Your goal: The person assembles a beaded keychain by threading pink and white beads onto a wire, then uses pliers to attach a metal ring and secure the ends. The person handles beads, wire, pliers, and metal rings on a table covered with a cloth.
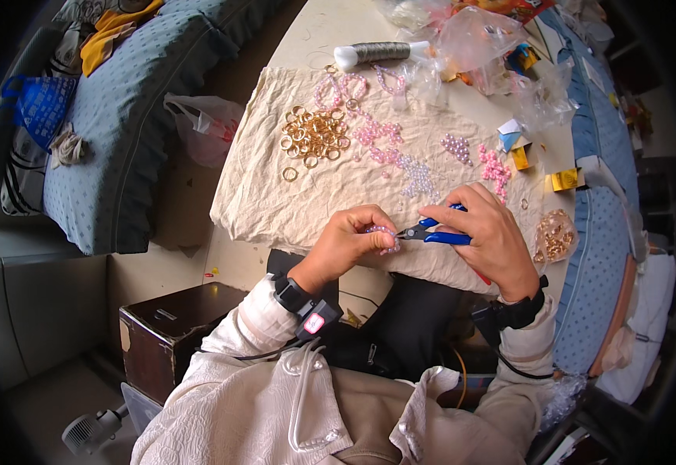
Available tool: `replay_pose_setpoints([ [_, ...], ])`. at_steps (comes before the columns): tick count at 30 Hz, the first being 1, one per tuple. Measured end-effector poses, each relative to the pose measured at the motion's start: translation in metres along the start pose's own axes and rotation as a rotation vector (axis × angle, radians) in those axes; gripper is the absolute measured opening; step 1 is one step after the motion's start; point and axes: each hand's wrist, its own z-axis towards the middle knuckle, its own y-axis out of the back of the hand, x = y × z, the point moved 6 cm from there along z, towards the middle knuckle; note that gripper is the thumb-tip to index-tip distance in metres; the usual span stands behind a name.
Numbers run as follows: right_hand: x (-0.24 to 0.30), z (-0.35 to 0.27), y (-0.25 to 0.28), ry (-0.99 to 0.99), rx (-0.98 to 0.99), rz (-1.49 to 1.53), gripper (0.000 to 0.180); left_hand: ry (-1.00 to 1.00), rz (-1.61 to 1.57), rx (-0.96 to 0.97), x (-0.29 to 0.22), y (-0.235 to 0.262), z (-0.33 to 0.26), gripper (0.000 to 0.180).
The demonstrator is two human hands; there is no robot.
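Between the thumb and fingers of my left hand [347,242] is a small string of pink and lilac beads [390,242], partly covered by the fingertips. My right hand [486,232] grips a pair of pliers [442,236] with blue handles. The dark jaws touch or nearly touch the beads; I cannot tell whether they close on them. Both hands are over the near edge of a cream cloth [260,205]. Beyond them lie loose clear beads [415,178], pink beads [495,169], lilac beads [456,147] and a heap of gold rings [314,133].
Finished-looking pink bead loops [328,93] lie near a spool of grey wire [376,53] at the back. Clear plastic bags [481,43] crowd the far right. A bag of gold pieces [556,236] sits at right. A dark wooden box [175,325] stands lower left.
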Motion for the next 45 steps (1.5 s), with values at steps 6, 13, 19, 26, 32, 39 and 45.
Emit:
replay_pose_setpoints([
  [6, -0.003, 0.003, 0.002, 0.012, 0.044, -0.035, 0.033, 0.036, 0.01, -0.012, 0.003, -0.001, 0.002, 0.018],
  [13, -0.009, 0.003, -0.001, 0.029, 0.082, -0.086, 0.026, -0.016, 0.211, -0.129, 0.005, -0.004, 0.002, 0.015],
  [19, -0.009, -0.003, -0.005, 0.044, 0.072, -0.266, 0.024, -0.083, 0.259, -0.181, 0.006, -0.003, 0.002, 0.013],
  [26, -0.015, -0.011, -0.012, -0.032, -0.016, -0.244, 0.014, -0.149, 0.24, -0.251, 0.005, -0.002, -0.001, 0.012],
  [32, -0.02, -0.018, -0.028, -0.201, -0.083, 0.018, 0.014, -0.299, 0.278, -0.386, -0.002, -0.003, -0.005, 0.01],
  [39, -0.036, -0.023, -0.049, -0.511, 0.165, 0.476, 0.019, -0.398, 0.375, -0.432, -0.003, -0.002, -0.008, 0.01],
  [45, -0.013, -0.016, -0.018, -0.146, -0.088, -0.081, 0.017, -0.354, 0.315, -0.383, 0.002, -0.002, -0.007, 0.011],
])
